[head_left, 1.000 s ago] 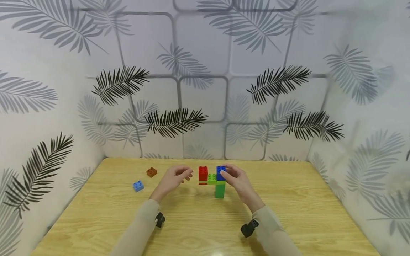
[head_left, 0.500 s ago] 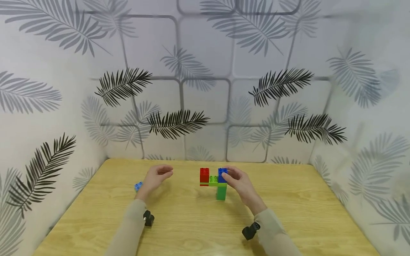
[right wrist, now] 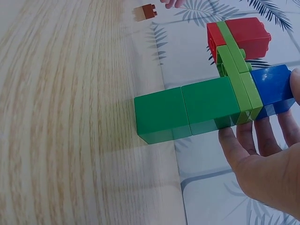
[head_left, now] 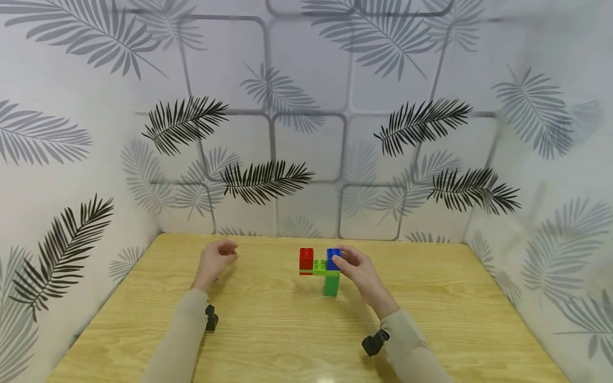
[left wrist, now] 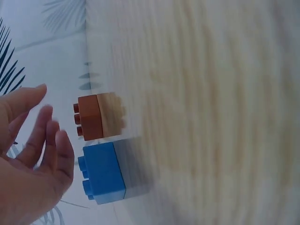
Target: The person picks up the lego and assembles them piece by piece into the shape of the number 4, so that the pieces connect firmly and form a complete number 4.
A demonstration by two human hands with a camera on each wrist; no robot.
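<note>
My right hand (head_left: 359,271) pinches the dark blue brick (right wrist: 272,89) on top of a built brick structure, thumb in front and fingers behind. Under it, light green pieces (right wrist: 234,70) reach left to a red brick (head_left: 306,260). Two stacked green bricks (right wrist: 187,112) form the leg, which stands on the table. My left hand (head_left: 213,263) holds nothing, its fingers loosely bent. Close to those fingers, in the left wrist view, a brown brick (left wrist: 90,117) and a light blue brick (left wrist: 104,172) lie studs up; the hand mostly hides them from the head view.
The wooden table (head_left: 287,330) runs back to a wall (head_left: 306,207) with a leaf pattern. Similar walls stand at the left and right sides. Each wrist carries a small black camera (head_left: 375,342).
My left hand has moved left, away from the structure and over the loose bricks, covering them in the head view. The right hand keeps its hold, nearly still.
</note>
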